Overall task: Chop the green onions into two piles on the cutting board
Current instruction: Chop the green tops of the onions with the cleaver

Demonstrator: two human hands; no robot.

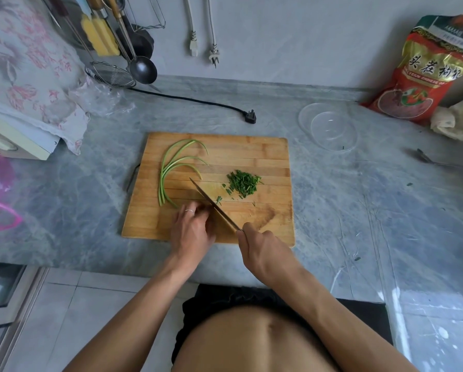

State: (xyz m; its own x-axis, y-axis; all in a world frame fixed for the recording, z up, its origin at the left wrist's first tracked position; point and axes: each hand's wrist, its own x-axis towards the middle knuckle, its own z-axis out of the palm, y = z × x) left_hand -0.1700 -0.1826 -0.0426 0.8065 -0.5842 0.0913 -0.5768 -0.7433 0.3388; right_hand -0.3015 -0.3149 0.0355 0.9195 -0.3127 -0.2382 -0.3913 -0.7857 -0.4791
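Observation:
A wooden cutting board [252, 151] lies on the grey counter. Several long green onion stalks [168, 170] curve across its left half, their lower ends running under my left hand [191, 229], whose curled fingers hold them down. My right hand [262, 251] grips the handle of a knife [214, 205]; the blade slants up-left, right beside my left fingers. One pile of chopped green onion [243, 183] sits right of the blade, with a few loose bits [219, 200] at the blade.
A clear glass bowl [328, 127] stands right of the board. A black power plug [250, 116] and cord lie behind the board. A red food bag [429, 68] leans at the back right, hanging utensils [133, 57] at the back left, a cloth-covered appliance [29, 84] at the left.

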